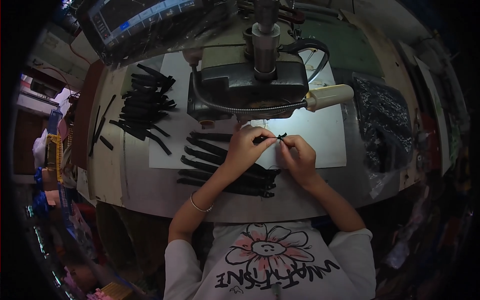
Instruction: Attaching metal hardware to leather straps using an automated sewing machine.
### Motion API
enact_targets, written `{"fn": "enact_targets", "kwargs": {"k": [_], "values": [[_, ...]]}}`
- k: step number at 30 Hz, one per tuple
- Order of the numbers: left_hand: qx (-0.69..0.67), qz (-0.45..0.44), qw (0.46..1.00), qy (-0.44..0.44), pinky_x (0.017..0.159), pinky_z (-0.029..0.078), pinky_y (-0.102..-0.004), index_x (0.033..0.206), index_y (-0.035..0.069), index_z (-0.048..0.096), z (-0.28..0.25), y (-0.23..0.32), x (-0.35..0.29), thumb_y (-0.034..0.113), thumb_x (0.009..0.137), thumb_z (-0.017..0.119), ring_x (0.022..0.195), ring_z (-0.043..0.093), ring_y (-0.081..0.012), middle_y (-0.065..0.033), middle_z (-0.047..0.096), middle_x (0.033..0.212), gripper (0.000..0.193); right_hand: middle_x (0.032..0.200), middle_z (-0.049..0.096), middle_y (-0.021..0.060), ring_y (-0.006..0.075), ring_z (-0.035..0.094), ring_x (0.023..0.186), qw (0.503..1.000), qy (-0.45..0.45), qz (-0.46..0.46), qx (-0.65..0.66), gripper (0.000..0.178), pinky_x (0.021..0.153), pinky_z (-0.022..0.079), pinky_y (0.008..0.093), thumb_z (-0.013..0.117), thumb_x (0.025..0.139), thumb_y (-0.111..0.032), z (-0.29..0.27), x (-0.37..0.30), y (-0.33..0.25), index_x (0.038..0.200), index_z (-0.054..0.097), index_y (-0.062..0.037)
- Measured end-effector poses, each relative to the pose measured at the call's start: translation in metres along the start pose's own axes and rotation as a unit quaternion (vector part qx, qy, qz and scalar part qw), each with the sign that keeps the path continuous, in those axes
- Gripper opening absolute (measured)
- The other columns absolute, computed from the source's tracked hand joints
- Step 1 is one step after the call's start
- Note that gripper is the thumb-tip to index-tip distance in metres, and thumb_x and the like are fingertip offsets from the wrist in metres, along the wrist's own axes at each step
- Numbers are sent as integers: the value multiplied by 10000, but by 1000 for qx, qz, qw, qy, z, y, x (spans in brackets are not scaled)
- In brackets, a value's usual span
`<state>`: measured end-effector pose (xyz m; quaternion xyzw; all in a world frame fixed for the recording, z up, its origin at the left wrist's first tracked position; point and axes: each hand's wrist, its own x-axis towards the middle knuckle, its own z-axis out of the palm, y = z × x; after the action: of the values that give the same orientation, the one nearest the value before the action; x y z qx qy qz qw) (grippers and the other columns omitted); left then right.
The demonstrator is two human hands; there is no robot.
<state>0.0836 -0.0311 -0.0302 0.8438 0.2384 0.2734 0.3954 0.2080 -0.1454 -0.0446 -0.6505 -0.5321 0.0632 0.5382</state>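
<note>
Under the lit front of a sewing machine (245,82), both my hands pinch a small black fabric piece (282,136). My left hand (244,151) grips it from the left between thumb and forefinger. From the right, my right hand (301,159) closes its fingertips on the same piece; much of it is hidden by the fingers. Beneath my left wrist and forearm, several black fabric strips (205,147) lie side by side, partly on a white sheet (330,150) and partly on the metal tabletop (150,187).
A heap of black strips (145,107) lies at the left, with a few loose ones (102,125) beyond it. To the right rests a clear plastic bag (384,120) with dark contents. A white lamp (330,97) juts from the machine; a screen (140,22) stands far left.
</note>
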Motion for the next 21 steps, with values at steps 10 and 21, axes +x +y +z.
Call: {"fn": "enact_targets", "kwargs": {"k": [10,21], "values": [[-82,-4,983,-163,795,451,-302,985,65,606,-25,3,4,152,774,659,882,585,-193,-72,630,898,234,831,612,37,85,588,718,890,-151,254,346,99,640,484,211,570,860,-29,-10,1,1,942,572,26],[-9,-7,991,-134,708,430,-332,891,47,608,-28,-22,2,211,758,663,746,567,-263,-95,618,797,219,668,614,57,69,517,593,945,-251,156,143,182,545,426,221,614,846,-139,3,35,9,866,630,42]]}}
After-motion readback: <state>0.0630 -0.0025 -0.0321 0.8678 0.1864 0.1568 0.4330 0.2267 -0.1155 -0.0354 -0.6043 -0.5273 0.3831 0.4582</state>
